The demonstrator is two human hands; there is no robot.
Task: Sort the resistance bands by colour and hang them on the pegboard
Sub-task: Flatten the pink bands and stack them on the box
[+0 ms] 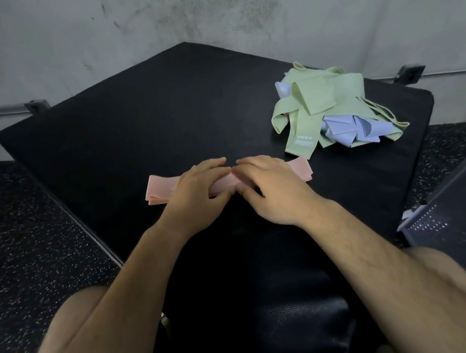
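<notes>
My bare forearms (138, 278) reach forward. My left hand (195, 191) and right hand (272, 192) lie palm-down, fingertips almost meeting, fingers nearly straight.

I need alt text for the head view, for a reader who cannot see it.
The left hand and right hand press on a flat stack of pink bands on a black mat. Farther right lies a tangled pile of green and blue bands.
</notes>
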